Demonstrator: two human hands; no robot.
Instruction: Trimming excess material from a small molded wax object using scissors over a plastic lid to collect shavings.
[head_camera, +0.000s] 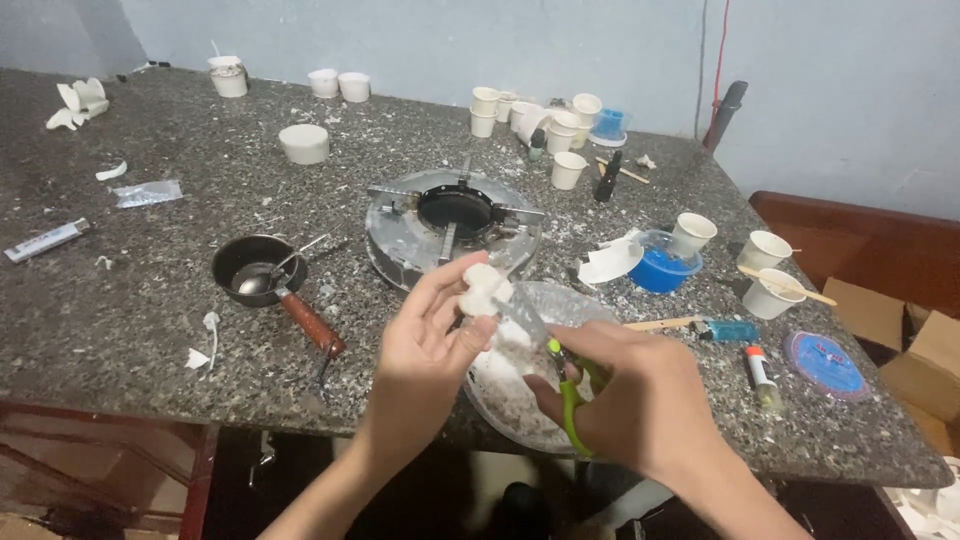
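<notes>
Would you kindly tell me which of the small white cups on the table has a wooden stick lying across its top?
It is the white cup nearest the table's right edge, beside the blue lid. A wooden stick rests across its rim; the neighbouring cups carry none.

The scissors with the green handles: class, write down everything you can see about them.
The scissors have bright green handles, plastic by the look, and pale metal blades. The right hand holds them, fingers through the loops, over a clear bowl of white shavings at the table's near edge. The blades point up and left toward a white lump pinched in the left hand. The tips reach the lump; whether they are cutting it cannot be told.
</notes>
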